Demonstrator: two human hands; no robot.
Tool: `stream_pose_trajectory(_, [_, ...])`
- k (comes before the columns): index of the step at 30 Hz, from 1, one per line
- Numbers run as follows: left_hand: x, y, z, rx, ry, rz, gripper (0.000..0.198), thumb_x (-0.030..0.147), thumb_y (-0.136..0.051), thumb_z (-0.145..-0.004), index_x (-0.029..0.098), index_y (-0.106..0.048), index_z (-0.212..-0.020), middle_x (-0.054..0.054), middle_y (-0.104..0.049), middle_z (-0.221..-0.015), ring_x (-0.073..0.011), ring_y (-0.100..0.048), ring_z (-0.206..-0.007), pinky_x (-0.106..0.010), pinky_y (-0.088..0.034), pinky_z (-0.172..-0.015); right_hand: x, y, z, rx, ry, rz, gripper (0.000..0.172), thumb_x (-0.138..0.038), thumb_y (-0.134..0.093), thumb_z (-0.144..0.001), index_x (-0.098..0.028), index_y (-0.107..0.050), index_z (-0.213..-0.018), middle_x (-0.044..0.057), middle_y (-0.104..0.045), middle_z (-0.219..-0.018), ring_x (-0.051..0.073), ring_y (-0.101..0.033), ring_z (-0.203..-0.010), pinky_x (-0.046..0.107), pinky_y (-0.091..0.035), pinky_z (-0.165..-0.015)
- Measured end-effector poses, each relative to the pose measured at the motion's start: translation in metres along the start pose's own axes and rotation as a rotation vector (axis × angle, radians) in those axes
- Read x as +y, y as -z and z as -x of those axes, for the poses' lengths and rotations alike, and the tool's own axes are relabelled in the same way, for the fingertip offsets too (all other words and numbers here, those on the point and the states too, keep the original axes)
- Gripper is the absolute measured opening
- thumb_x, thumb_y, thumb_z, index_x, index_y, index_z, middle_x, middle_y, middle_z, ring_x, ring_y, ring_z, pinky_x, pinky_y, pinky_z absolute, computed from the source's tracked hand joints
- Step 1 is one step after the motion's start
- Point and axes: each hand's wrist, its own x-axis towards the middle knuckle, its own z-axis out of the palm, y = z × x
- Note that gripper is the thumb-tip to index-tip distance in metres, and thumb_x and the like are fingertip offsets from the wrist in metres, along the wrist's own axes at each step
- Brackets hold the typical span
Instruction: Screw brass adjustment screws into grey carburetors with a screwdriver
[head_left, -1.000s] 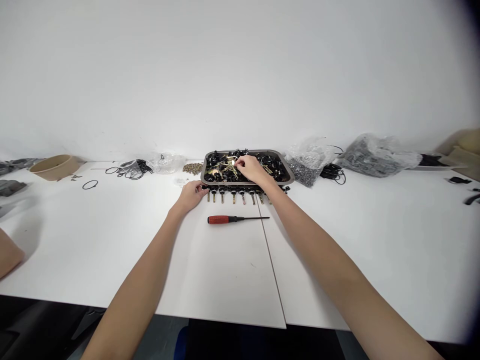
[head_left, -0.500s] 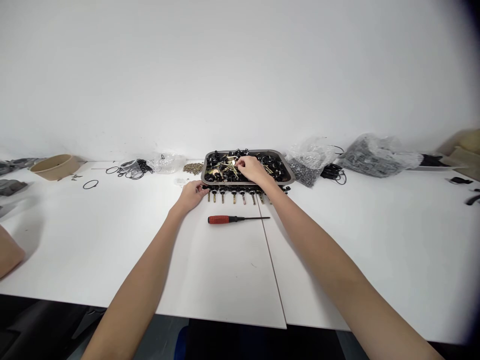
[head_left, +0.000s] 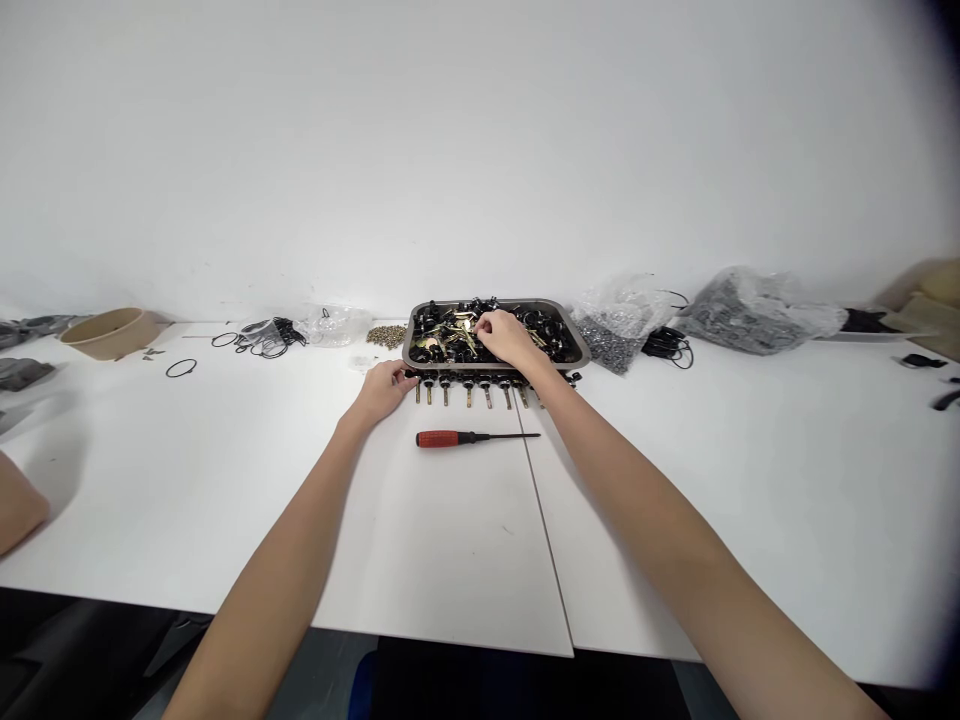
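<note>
A grey metal tray (head_left: 571, 346) at the table's far middle holds a heap of black and brass parts. My right hand (head_left: 507, 338) reaches into it, fingers pinched among the parts; what they hold is too small to name. My left hand (head_left: 385, 388) rests curled on the table at the tray's front left corner, touching the left end of a row of black-headed brass parts (head_left: 480, 388) lined up along the tray's front. A red-handled screwdriver (head_left: 465, 438) lies nearer to me, apart from both hands.
Plastic bags of dark parts (head_left: 754, 310) and black rings (head_left: 666, 346) lie right of the tray. A brass pile (head_left: 385, 335), clear bag (head_left: 334, 324), black loops (head_left: 259, 338) and tan bowl (head_left: 109, 332) lie left. Another person's arm (head_left: 16, 505) shows at the left edge.
</note>
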Motion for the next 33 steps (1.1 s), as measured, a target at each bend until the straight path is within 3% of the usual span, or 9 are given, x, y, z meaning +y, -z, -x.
stream_pose_trajectory(33, [-0.0009, 0.0, 0.0003, 0.001, 0.004, -0.008, 0.019, 0.035, -0.059, -0.08, 0.017, -0.063, -0.084, 0.0, -0.054, -0.07, -0.0127, -0.044, -0.065, -0.026, -0.032, -0.062, 0.0022, -0.0014, -0.0014, 0.011, 0.011, 0.013, 0.024, -0.008, -0.049, -0.082, -0.014, -0.071, -0.09, 0.01, -0.07, -0.098, 0.02, -0.062, -0.087, 0.031, -0.047, -0.084])
